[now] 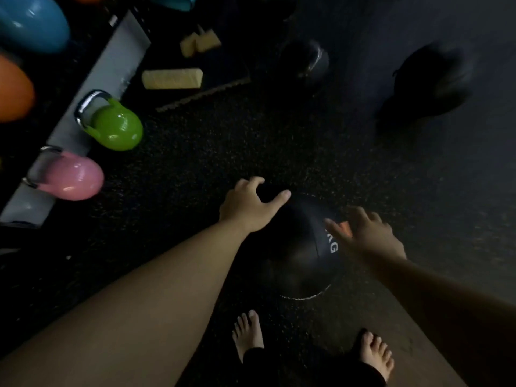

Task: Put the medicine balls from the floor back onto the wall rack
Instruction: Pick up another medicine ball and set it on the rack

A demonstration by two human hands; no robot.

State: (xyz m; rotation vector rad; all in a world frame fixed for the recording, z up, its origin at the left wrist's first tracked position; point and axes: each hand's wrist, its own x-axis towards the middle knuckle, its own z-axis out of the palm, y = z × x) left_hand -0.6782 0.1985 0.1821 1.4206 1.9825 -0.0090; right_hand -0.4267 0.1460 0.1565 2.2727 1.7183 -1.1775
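A black medicine ball (296, 252) with white "KG" lettering lies on the dark speckled floor just ahead of my bare feet. My left hand (248, 205) is over its upper left side, fingers spread, thumb on the top. My right hand (368, 236) is at its right side, fingers apart and blurred. Whether either hand presses on the ball I cannot tell. Two more dark medicine balls lie farther off: one (307, 62) at top centre, another (430, 82) at top right, both blurred. The wall rack is not visible.
Along a grey strip (122, 57) on the left sit a green kettlebell (114, 127) and a pink kettlebell (69, 177). Blue (33, 23) and orange (14, 90) kettlebells fill the far left. Pale foam blocks (173, 78) lie on a dark mat at the top.
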